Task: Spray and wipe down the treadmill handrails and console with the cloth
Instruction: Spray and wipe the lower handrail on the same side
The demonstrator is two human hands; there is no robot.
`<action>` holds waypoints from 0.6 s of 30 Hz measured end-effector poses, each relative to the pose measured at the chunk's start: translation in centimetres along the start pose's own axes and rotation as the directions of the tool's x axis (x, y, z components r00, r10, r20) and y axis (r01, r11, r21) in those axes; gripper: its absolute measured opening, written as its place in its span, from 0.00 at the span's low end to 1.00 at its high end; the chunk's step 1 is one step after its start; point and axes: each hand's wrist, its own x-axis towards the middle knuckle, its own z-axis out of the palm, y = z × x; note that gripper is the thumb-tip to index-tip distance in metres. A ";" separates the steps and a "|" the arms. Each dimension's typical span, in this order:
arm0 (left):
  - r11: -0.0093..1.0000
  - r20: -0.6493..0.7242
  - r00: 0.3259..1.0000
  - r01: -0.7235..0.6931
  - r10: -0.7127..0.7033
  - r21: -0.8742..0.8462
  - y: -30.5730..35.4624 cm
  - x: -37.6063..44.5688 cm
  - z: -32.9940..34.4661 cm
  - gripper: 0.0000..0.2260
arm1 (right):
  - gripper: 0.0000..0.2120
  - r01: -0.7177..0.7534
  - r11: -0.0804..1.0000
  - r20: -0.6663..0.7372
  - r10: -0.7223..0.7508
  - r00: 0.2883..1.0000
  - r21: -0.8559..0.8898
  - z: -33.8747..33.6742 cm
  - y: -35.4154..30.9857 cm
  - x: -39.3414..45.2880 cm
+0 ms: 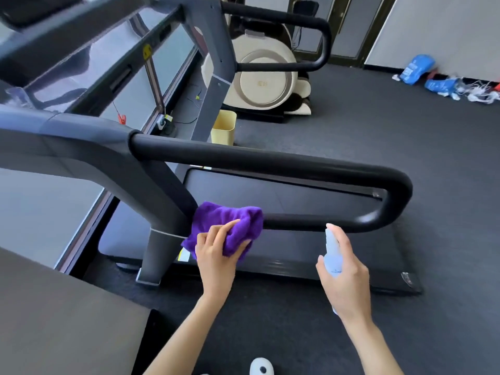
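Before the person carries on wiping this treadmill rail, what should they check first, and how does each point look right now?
1. Purple fluffy cloth gripped by the left hand: ok.
2. Cloth touching the black padded handrail's lower bar, next to the grey upright post: ok.
3. Small translucent spray bottle held in the right hand: ok.
4. Nozzle aimed at the rail: cannot tell.
5. Rail already wetted: cannot tell.
6. Rest of the lower bar free of obstacles: ok.
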 end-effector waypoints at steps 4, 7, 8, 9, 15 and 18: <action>0.525 -0.010 0.721 0.495 -0.693 -0.692 1.8 -2.0 -1.1 0.20 | 0.37 0.022 0.999 0.039 -0.023 0.999 0.028 0.5 0.1 0.0; 0.323 -0.016 0.489 0.550 -0.872 -0.770 2.1 -3.1 -0.8 0.23 | 0.38 0.034 0.999 0.064 -0.036 0.997 0.042 0.5 0.5 0.0; 0.256 0.014 0.434 0.558 -0.901 -0.789 2.3 -3.2 -0.5 0.24 | 0.38 0.039 0.998 0.071 -0.042 0.997 0.045 0.4 0.7 0.1; 0.197 0.048 0.392 0.560 -0.919 -0.805 2.3 -3.1 0.0 0.24 | 0.38 0.042 0.998 0.081 -0.046 0.996 0.048 0.3 0.9 0.2; -0.066 0.197 0.313 0.384 -0.929 -0.921 2.0 4.1 3.6 0.15 | 0.39 0.043 0.999 0.095 -0.045 0.994 0.025 -0.9 2.1 0.7; -0.081 0.176 0.199 0.412 -0.964 -0.908 1.8 6.5 5.6 0.34 | 0.40 0.027 1.000 0.110 -0.029 0.994 0.014 -1.5 3.1 0.6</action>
